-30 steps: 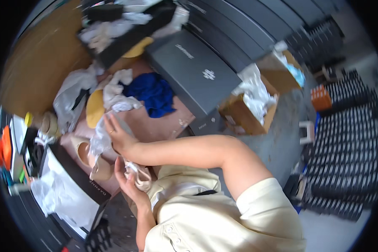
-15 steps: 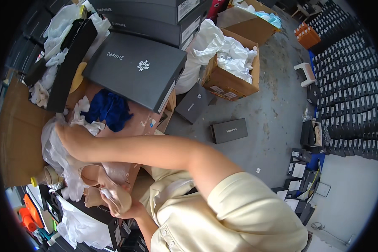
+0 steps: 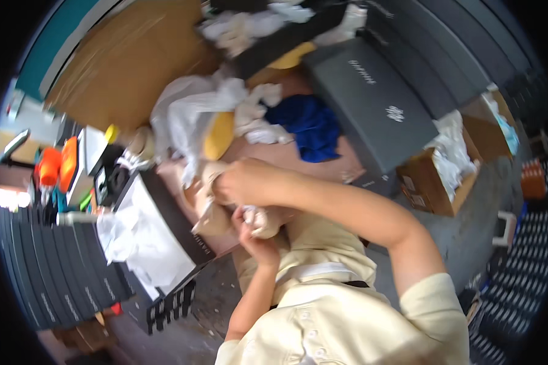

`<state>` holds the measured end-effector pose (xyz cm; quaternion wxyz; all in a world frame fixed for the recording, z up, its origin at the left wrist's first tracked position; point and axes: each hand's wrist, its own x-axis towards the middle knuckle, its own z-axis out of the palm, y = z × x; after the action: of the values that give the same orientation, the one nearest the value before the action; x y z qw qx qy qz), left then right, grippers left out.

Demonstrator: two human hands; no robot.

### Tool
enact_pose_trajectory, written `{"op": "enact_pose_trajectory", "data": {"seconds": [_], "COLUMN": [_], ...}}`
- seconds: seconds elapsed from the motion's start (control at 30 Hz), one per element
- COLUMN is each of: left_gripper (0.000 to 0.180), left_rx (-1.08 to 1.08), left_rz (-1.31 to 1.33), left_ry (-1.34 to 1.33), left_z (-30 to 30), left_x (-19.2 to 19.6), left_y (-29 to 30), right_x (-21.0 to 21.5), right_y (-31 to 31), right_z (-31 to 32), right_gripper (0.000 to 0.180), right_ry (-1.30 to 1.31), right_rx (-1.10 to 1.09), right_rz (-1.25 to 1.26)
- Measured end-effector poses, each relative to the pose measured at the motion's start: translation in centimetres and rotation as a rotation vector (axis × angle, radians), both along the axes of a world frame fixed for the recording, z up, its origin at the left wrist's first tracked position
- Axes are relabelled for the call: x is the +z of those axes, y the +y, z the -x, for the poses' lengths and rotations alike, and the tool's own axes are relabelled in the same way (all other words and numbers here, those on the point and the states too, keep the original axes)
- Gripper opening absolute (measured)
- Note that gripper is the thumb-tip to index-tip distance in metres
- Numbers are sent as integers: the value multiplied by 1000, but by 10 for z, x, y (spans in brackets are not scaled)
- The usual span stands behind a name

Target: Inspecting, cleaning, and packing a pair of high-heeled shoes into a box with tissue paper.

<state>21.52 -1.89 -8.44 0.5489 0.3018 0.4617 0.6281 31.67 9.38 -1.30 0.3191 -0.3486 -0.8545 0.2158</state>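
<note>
Held low over the pinkish tabletop (image 3: 274, 149) is a beige women's shoe (image 3: 214, 220), smeared by motion. My left hand (image 3: 259, 246) is closed around its near end, with a bit of white showing by the fingers. From the right my right hand (image 3: 249, 180) reaches across to the shoe's upper part, its fingers curled in against the beige material and their tips hidden. Beyond the hands lie crumpled white plastic wrapping (image 3: 192, 106), a yellow oval piece (image 3: 219, 135), off-white cloth (image 3: 262, 115) and a dark blue cloth (image 3: 310, 126).
An open dark shoebox (image 3: 175, 213) with white tissue paper (image 3: 137, 240) stands to the left. A closed grey shoebox (image 3: 371, 103) sits at the right, before stacked boxes. A large cardboard sheet (image 3: 128, 61) rises at the far left. A carton (image 3: 429, 182) holds white wrapping on the floor.
My view has swung round, so the table now lies more straight ahead. My right hand has left the white plastic wrapping and come to the beige shoe, which stays in my left hand.
</note>
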Motion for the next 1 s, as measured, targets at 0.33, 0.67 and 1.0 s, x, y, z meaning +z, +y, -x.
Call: {"op": "enact_pose_trajectory", "data": {"seconds": [0.33, 0.67, 1.0], "left_gripper": [52, 63, 79], "left_rx": [10, -78, -115], "left_rz": [-60, 190, 47], "left_ry": [138, -225, -276], "left_z": [-6, -4, -7], "left_x": [-22, -43, -44], "left_y": [4, -37, -21], "right_x": [-21, -44, -42], "right_y": [28, 26, 30], "right_z": [60, 65, 68], "right_gripper": [52, 42, 39], "right_ry": [-704, -599, -672], "right_rx": [58, -39, -42], "right_rz": [590, 644, 630]}}
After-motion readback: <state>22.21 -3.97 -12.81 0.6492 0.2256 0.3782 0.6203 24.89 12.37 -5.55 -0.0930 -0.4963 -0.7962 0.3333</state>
